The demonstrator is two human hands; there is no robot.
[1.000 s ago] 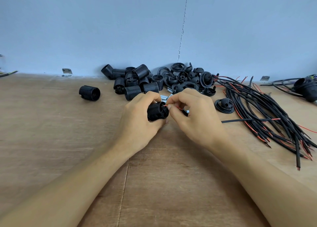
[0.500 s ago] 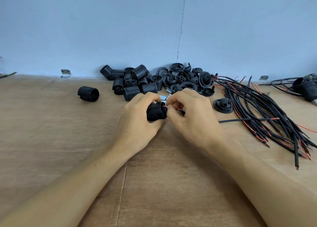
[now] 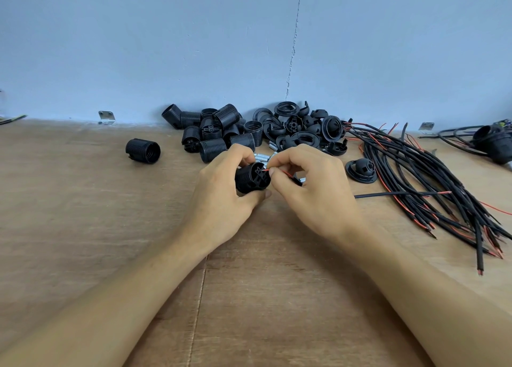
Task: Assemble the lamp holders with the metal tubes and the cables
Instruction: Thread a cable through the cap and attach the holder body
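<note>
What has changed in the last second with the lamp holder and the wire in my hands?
Nothing clearly moved. The left hand still grips the lamp holder, and the right hand still pinches the red wire at its end face. The cable bundle stayed put.

This looked like a small assembly workshop. A bare plywood desk (image 3: 83,228) stood against a plain pale-blue wall (image 3: 138,48). Parts lay in bulk along its far edge: heaped black threaded lamp holders (image 3: 219,134), black caps (image 3: 304,128), short metal tubes (image 3: 261,156), and, at the right, a loose bundle of black-and-red cables (image 3: 415,178).
</note>
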